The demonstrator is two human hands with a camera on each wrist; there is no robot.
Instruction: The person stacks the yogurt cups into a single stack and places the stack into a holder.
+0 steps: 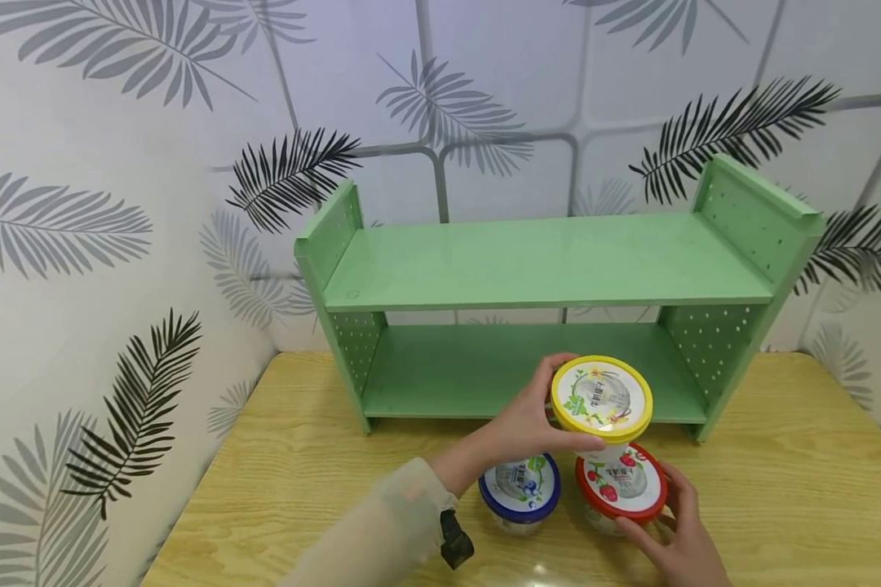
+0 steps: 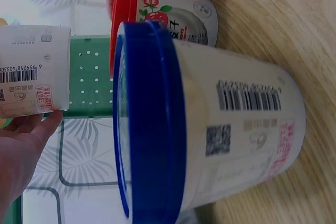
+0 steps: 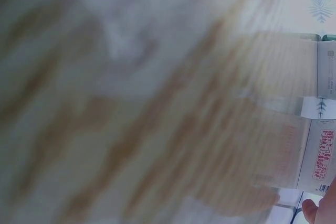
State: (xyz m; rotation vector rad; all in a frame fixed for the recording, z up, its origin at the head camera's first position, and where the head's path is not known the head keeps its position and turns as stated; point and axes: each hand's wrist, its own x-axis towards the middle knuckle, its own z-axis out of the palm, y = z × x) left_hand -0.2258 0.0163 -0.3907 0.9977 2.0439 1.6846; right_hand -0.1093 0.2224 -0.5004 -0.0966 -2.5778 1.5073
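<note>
My left hand (image 1: 539,416) grips a yellow-lidded plastic tub (image 1: 602,399) around its side and holds it up in front of the lower shelf. Below and to the right, a red-lidded tub (image 1: 622,485) with strawberries on its label stands on the table, gripped by my right hand (image 1: 679,530) with thumb and fingers round its side. A blue-lidded tub (image 1: 520,487) stands left of it, next to my left wrist and touched by neither hand. In the left wrist view the blue-lidded tub (image 2: 231,119) fills the foreground, partly hiding the red-lidded tub (image 2: 178,17).
A green two-tier shelf (image 1: 543,261) with perforated side panels stands at the back of the wooden table (image 1: 279,489). Behind it is a wall (image 1: 499,106) with a leaf pattern. The right wrist view is mostly blurred wood grain, with white tub sides at its right edge.
</note>
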